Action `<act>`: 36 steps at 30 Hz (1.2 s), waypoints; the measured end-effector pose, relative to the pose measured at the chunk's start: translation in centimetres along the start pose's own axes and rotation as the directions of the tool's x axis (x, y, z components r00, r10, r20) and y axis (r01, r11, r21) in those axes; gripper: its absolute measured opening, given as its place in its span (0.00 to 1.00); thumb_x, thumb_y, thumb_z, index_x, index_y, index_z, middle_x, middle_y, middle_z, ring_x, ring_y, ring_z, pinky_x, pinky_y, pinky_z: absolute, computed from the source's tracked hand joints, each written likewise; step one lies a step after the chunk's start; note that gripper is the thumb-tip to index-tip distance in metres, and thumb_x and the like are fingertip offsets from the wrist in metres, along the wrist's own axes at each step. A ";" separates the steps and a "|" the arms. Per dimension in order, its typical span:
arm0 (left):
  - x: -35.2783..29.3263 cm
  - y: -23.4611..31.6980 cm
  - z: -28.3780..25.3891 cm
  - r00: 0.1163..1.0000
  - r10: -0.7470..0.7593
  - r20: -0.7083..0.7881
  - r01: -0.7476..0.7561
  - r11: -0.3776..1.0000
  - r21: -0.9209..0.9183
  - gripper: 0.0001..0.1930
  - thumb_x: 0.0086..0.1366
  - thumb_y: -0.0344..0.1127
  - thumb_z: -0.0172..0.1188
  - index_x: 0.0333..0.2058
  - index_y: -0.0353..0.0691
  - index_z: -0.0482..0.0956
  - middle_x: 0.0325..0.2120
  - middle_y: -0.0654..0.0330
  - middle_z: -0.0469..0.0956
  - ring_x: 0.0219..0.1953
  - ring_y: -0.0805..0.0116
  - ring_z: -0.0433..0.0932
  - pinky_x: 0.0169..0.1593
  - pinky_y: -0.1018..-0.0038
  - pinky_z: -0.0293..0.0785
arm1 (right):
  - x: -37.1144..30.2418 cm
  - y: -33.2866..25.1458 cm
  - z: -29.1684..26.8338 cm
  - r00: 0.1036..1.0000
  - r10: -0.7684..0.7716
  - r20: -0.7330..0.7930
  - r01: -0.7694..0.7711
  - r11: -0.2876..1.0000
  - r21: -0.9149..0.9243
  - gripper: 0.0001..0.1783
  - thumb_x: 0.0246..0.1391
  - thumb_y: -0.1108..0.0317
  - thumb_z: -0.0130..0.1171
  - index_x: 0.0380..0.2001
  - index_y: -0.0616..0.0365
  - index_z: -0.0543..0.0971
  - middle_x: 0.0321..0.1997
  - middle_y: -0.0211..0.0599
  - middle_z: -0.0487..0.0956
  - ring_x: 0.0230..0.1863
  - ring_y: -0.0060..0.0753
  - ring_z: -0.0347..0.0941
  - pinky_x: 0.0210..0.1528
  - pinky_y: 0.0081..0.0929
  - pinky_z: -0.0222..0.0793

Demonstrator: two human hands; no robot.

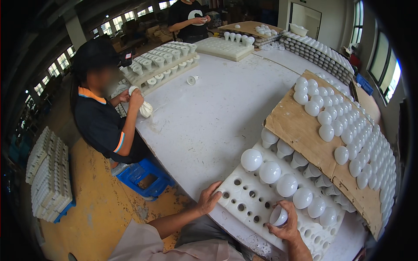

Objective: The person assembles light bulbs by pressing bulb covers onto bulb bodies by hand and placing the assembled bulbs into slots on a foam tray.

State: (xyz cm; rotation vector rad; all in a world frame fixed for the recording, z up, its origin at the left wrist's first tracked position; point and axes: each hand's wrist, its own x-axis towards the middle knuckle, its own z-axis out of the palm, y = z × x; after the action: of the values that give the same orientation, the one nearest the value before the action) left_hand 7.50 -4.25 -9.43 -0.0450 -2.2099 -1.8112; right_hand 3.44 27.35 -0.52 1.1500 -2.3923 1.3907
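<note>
My right hand (288,224) curls its fingers around a white bulb cover (278,215), held just over the white foam tray (229,194). The cover is tilted, and its shape is partly hidden by my fingers. At the tray's left edge, my left hand (210,199) grips the rim with thumb and fingers. Round holes dot the tray's near part, several without anything in them. A row of round white bulbs (270,172) stands upright across the tray, just beyond my right hand.
A cardboard sheet (296,117) bearing many white bulb covers (326,133) lies over more bulbs at right. Across the table (196,113), a co-worker (104,113) wipes something with a white cloth (146,109). Bulb trays (159,61) stand beyond; a blue stool (143,176) is at left.
</note>
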 end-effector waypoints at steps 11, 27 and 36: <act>0.0 -0.2 0.0 1.000 -0.025 0.010 0.025 1.000 -0.007 0.23 0.67 0.39 0.50 0.55 0.29 0.66 0.46 0.48 0.75 0.49 0.63 0.74 0.53 0.72 0.68 | -0.3 0.4 -0.2 1.000 -0.022 -0.005 0.022 0.998 0.061 0.45 0.24 0.70 0.75 0.52 0.62 0.67 0.44 0.49 0.74 0.44 0.47 0.72 0.48 0.39 0.68; 0.0 -0.3 -0.2 0.998 -0.066 0.017 0.067 0.996 -0.052 0.22 0.67 0.37 0.49 0.55 0.28 0.66 0.46 0.49 0.75 0.49 0.66 0.73 0.53 0.73 0.67 | -0.4 0.2 -0.3 0.999 0.036 0.001 -0.036 0.997 0.062 0.44 0.26 0.67 0.75 0.51 0.64 0.68 0.47 0.51 0.74 0.47 0.48 0.72 0.50 0.38 0.68; 0.1 -0.1 0.0 0.998 -0.059 0.022 0.060 0.995 -0.078 0.22 0.67 0.37 0.50 0.56 0.29 0.65 0.46 0.51 0.75 0.48 0.68 0.73 0.53 0.73 0.68 | -0.5 0.3 -0.3 1.000 0.027 0.016 -0.028 0.998 0.049 0.45 0.23 0.68 0.75 0.51 0.62 0.68 0.47 0.51 0.74 0.46 0.50 0.72 0.49 0.39 0.68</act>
State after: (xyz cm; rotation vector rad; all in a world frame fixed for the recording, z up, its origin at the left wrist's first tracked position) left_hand 7.42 -4.26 -9.49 -0.0133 -2.1741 -1.9375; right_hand 3.47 27.91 -0.81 1.1480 -2.4061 1.4625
